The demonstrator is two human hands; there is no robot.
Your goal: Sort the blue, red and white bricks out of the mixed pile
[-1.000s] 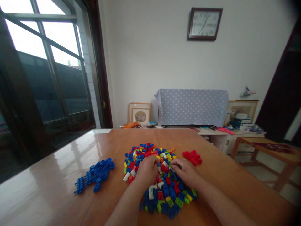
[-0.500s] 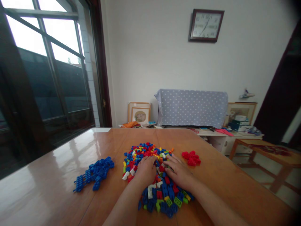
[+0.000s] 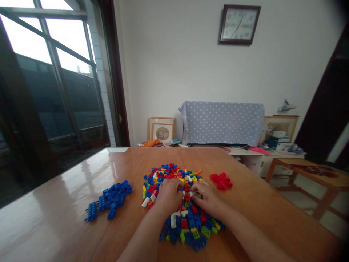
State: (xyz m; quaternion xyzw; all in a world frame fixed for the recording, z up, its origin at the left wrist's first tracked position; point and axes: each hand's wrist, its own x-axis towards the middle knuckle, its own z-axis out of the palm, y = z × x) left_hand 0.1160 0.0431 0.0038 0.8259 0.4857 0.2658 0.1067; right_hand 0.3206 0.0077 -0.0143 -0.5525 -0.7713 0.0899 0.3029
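Note:
A heap of mixed toy building bricks (image 3: pixel 188 222) in blue, red, yellow, white, green and orange is spread on the wooden table. Over the middle of it, my left hand (image 3: pixel 170 194) has its fingers curled in; anything inside them is hidden. Just to the right, my right hand (image 3: pixel 209 198) closes thumb and fingers around a small white brick (image 3: pixel 193 194), only partly seen. A separate group of blue bricks (image 3: pixel 111 198) lies left of the heap. To its right sits a small cluster of red bricks (image 3: pixel 222 181).
The glossy table (image 3: pixel 65 203) reaches toward a low white cabinet (image 3: pixel 261 165) by the wall. A dotted cloth (image 3: pixel 223 123) drapes a wide object there. At right stands a wooden stool-like table (image 3: pixel 308 174). Windows fill the left side.
My right hand's fingers, stretched out over the bricks before, have drawn in and closed. My left hand has shifted only slightly. The blue and red groups stay put.

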